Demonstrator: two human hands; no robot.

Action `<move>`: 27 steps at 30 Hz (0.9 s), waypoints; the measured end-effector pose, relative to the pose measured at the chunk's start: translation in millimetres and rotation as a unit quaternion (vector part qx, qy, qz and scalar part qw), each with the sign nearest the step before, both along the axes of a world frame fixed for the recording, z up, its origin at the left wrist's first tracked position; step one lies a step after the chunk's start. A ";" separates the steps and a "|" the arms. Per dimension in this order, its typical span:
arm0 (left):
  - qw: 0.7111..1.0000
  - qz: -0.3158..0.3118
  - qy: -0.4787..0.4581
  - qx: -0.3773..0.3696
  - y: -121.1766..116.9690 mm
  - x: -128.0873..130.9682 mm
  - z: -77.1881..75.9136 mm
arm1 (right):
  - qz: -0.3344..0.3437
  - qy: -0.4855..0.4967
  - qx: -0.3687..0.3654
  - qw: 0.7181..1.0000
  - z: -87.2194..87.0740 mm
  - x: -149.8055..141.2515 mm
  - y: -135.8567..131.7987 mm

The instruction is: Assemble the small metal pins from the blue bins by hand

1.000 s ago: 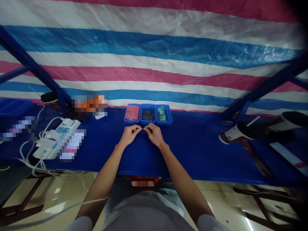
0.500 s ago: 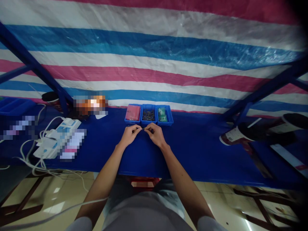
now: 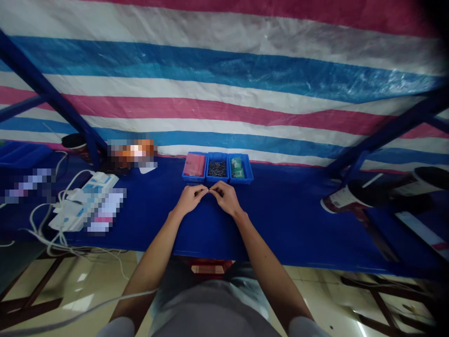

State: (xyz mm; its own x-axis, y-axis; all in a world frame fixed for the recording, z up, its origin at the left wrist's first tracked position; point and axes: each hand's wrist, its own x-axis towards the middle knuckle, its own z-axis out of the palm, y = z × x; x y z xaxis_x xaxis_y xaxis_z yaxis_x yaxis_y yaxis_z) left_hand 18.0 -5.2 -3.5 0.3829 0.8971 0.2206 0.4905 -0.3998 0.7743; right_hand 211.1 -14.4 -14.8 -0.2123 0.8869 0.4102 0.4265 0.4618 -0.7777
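My left hand (image 3: pixel 191 197) and my right hand (image 3: pixel 225 196) meet fingertip to fingertip over the blue table (image 3: pixel 287 220). Both are closed in a pinch on a small thin dark piece between them, mostly hidden by the fingers; its kind cannot be made out. Just beyond the hands stand three small blue bins side by side. The left bin holds pink flat pieces (image 3: pixel 194 164), the middle one a heap of thin dark metal pieces (image 3: pixel 217 168), and the right one small green packets (image 3: pixel 237 167).
A white power strip (image 3: pixel 75 208) with tangled cables lies on the left, beside a blurred-out patch. Cups (image 3: pixel 345 196) and a pale flat object (image 3: pixel 419 229) are at the right. Blue frame posts rise on both sides, with a striped tarp (image 3: pixel 224 89) behind.
The fingertips of both hands have come closer together, covering more of the thin piece between them. The bins and the table things stay where they were.
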 end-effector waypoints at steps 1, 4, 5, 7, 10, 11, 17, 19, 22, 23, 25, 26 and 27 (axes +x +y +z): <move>1.000 0.000 0.002 0.000 0.1 0.1 -0.3 | -0.003 -0.005 0.001 1.000 -0.1 0.0 0.0; 1.000 0.003 0.009 -0.001 0.5 0.5 -2.0 | -0.010 -0.014 0.008 1.000 -1.5 0.2 0.5; 1.000 0.004 0.010 -0.001 0.7 0.6 -2.5 | -0.011 -0.017 0.010 1.000 -2.2 0.3 0.9; 1.000 0.005 0.008 -0.003 0.8 0.7 -3.1 | -0.013 -0.025 0.014 1.000 -3.5 0.6 1.5; 1.000 0.006 0.001 -0.006 0.4 0.8 -3.1 | -0.013 -0.039 0.019 0.999 -4.5 1.4 2.0; 1.000 0.006 0.000 -0.006 0.2 0.8 -2.9 | -0.013 -0.044 0.021 0.999 -4.5 1.7 2.0; 1.000 0.010 -0.006 -0.009 -0.5 1.1 -2.0 | -0.020 -0.070 0.027 0.997 -2.9 2.3 1.6; 1.000 0.011 -0.008 -0.009 -0.6 1.2 -1.8 | -0.023 -0.075 0.026 0.997 -2.7 2.4 1.5; 1.000 0.010 -0.009 -0.007 -0.7 1.2 -1.4 | -0.024 -0.066 0.028 0.997 -3.2 2.8 1.4; 1.000 0.010 -0.009 -0.007 -0.7 1.2 -1.3 | -0.024 -0.062 0.029 0.997 -3.5 3.1 1.5; 1.000 0.013 -0.010 -0.006 -0.7 1.1 -1.2 | -0.023 -0.056 0.031 0.998 -4.2 3.6 1.7; 1.000 0.014 -0.010 -0.007 -0.7 1.0 -1.3 | -0.024 -0.053 0.031 0.998 -4.4 3.9 1.8; 1.000 0.014 -0.009 -0.008 -0.6 0.8 -1.4 | -0.025 -0.051 0.032 0.998 -4.6 4.1 2.0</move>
State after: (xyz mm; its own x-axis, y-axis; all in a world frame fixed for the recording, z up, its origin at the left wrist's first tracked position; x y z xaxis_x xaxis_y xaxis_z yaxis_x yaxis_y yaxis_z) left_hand 18.9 -5.8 -4.9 0.3531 0.9111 0.2128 0.4871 -0.3731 0.7896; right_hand 215.2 -12.3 -19.4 -0.2122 0.8704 0.4443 0.5246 0.4851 -0.6996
